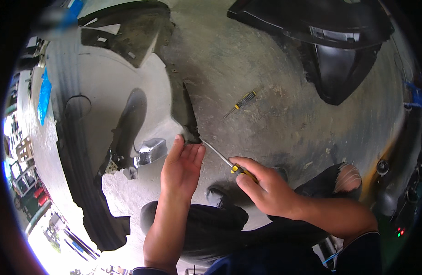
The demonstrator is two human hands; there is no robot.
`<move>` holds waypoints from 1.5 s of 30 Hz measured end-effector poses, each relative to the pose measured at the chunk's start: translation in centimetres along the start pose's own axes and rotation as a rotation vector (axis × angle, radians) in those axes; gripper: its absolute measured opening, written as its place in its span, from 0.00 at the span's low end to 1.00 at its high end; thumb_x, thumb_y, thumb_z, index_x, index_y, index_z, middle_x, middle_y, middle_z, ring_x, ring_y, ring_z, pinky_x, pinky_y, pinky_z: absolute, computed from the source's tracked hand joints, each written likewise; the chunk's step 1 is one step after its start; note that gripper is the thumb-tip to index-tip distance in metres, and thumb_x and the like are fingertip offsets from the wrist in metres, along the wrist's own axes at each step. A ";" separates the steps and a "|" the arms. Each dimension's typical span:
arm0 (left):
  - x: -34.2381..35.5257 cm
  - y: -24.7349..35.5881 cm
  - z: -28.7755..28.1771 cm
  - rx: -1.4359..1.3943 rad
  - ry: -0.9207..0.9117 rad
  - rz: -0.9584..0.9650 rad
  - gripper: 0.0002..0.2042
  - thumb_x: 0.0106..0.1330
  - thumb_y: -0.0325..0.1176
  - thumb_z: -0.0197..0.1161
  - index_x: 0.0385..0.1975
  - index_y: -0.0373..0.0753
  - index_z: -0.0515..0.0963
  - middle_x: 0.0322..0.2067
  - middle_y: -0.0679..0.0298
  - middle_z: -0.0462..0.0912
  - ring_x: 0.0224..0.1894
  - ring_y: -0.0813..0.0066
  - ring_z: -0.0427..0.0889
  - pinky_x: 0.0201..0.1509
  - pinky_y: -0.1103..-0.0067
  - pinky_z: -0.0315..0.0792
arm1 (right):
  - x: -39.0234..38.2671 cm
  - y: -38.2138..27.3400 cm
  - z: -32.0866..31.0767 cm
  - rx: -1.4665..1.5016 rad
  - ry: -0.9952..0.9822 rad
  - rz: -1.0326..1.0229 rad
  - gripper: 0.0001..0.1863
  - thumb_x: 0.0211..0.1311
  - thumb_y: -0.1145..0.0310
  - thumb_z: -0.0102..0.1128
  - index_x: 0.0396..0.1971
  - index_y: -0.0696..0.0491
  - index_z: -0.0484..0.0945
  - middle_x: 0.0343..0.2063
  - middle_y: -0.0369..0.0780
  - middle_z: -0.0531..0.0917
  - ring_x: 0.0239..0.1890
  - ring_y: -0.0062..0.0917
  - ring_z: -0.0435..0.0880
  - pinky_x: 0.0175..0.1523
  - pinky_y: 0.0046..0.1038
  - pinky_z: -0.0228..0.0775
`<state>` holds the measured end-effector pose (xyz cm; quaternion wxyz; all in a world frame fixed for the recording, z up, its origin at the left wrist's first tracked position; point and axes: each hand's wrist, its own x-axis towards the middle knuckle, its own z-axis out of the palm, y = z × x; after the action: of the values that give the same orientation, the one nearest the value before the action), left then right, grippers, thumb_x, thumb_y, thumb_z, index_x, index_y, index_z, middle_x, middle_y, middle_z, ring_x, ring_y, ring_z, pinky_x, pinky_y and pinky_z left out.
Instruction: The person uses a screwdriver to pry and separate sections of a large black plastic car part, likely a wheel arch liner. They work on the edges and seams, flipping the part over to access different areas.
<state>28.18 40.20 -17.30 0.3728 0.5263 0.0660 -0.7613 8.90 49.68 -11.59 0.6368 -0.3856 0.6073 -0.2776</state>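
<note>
My left hand (181, 169) is palm up with curled fingers, gripping the dark lower tip of a large plastic panel (151, 82) with a pale grey centre and dark edges. My right hand (263, 185) is wrapped round a yellow-and-black screwdriver (220, 156), whose long steel tip meets that same corner beside my left fingertips. A second yellow-and-black screwdriver (243, 101) lies on the grey floor (234, 59) above and right of the panel's tip.
A black moulded panel (311, 41) lies at the upper right. A long dark strip (85, 183) runs down the left side, near blue film (44, 94). My bent legs (311, 188) are below my hands. Tools and bins (36, 195) crowd the far left rim.
</note>
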 end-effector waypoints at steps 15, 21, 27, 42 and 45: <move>0.3 0.0 -1.1 -0.010 -0.059 0.029 0.07 0.71 0.35 0.62 0.41 0.39 0.78 0.40 0.64 0.82 0.46 0.72 0.81 0.60 0.73 0.76 | 2.0 -0.4 0.3 0.199 -0.044 0.124 0.23 0.72 0.69 0.49 0.62 0.64 0.67 0.21 0.31 0.70 0.23 0.13 0.67 0.30 0.21 0.62; 0.2 -0.4 -1.0 0.007 -0.070 0.074 0.07 0.73 0.35 0.59 0.42 0.39 0.78 0.42 0.64 0.83 0.48 0.71 0.81 0.60 0.73 0.76 | 2.3 -0.2 -0.2 0.173 -0.052 0.096 0.22 0.72 0.68 0.49 0.61 0.65 0.69 0.21 0.33 0.72 0.24 0.14 0.68 0.32 0.22 0.65; 1.2 -0.8 -1.2 0.050 -0.004 0.054 0.07 0.73 0.35 0.59 0.41 0.38 0.77 0.41 0.63 0.81 0.47 0.71 0.81 0.60 0.73 0.76 | 2.9 0.1 0.5 0.050 0.009 0.119 0.21 0.72 0.67 0.49 0.59 0.64 0.71 0.27 0.42 0.81 0.28 0.21 0.77 0.38 0.29 0.70; 3.8 -1.1 0.1 0.020 0.042 0.042 0.11 0.70 0.36 0.63 0.39 0.35 0.74 0.40 0.62 0.78 0.49 0.71 0.78 0.59 0.74 0.76 | 5.1 3.0 5.2 -0.131 0.315 -0.017 0.19 0.69 0.66 0.51 0.56 0.59 0.71 0.18 0.51 0.79 0.22 0.47 0.80 0.30 0.44 0.71; 4.6 -1.0 -0.6 0.019 0.055 0.023 0.11 0.71 0.36 0.62 0.41 0.35 0.74 0.40 0.61 0.79 0.48 0.70 0.79 0.58 0.73 0.77 | 5.9 1.9 7.6 0.114 0.396 0.140 0.17 0.69 0.69 0.51 0.55 0.59 0.71 0.19 0.50 0.77 0.21 0.37 0.79 0.30 0.38 0.70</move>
<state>27.27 38.90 -21.75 0.3746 0.5515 0.0627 -0.7427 16.86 47.00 -16.72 0.5435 -0.2435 0.7292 -0.3369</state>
